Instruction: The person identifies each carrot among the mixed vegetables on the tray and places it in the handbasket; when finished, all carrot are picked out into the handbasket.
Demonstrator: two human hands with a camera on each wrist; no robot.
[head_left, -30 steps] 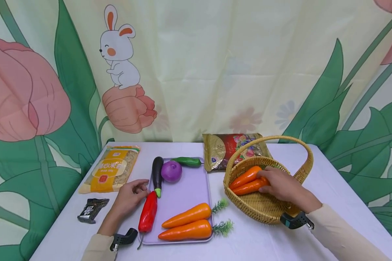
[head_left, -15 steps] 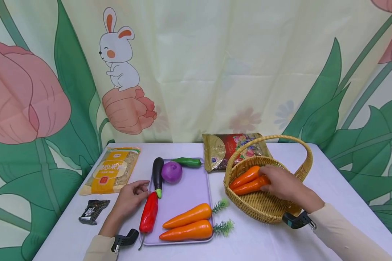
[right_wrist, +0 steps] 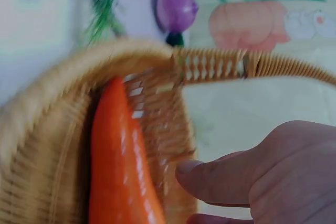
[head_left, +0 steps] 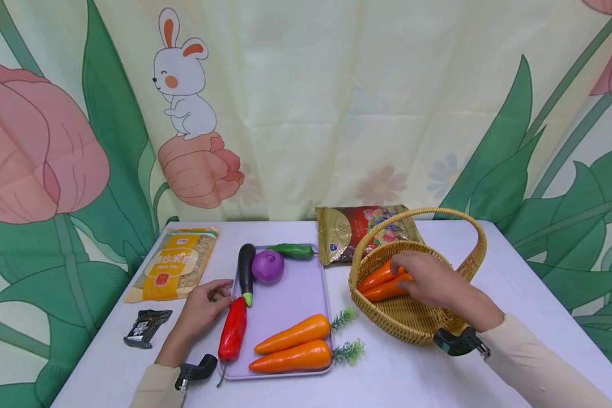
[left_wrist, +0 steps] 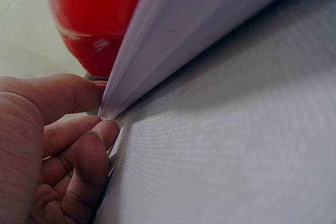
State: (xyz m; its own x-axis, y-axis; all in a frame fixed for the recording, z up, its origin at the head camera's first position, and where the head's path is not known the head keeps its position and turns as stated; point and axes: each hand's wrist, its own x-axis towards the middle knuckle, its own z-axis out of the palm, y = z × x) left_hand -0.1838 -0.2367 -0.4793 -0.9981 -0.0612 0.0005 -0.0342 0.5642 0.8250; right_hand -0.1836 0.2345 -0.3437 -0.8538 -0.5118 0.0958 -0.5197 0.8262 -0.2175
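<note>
My left hand (head_left: 204, 309) pinches the left rim of the lavender tray (head_left: 296, 294); the left wrist view shows the thumb above it and fingertips below. On the tray are an eggplant (head_left: 245, 269), a purple onion (head_left: 268, 266), a green chili pepper (head_left: 293, 250) and two carrots (head_left: 293, 358) with leafy tops. A red chili pepper (head_left: 233, 328) lies across its left edge. Two more carrots (head_left: 374, 279) lie in the wicker basket (head_left: 408, 323). Above them is my right hand (head_left: 430, 280), its thumb apart from the carrot (right_wrist: 121, 161) seen in the right wrist view.
A gold and red food bag (head_left: 357, 233) lies behind the basket. At the left are a yellow noodle-like packet (head_left: 175, 265) and a small black packet (head_left: 147, 328). The basket's tall handle (head_left: 476, 249) arches beside my right hand. A printed curtain (head_left: 306, 113) hangs behind the table.
My right hand has let go of the carrots in the basket and shifted slightly left and up over them. The left hand stays at the tray rim.
</note>
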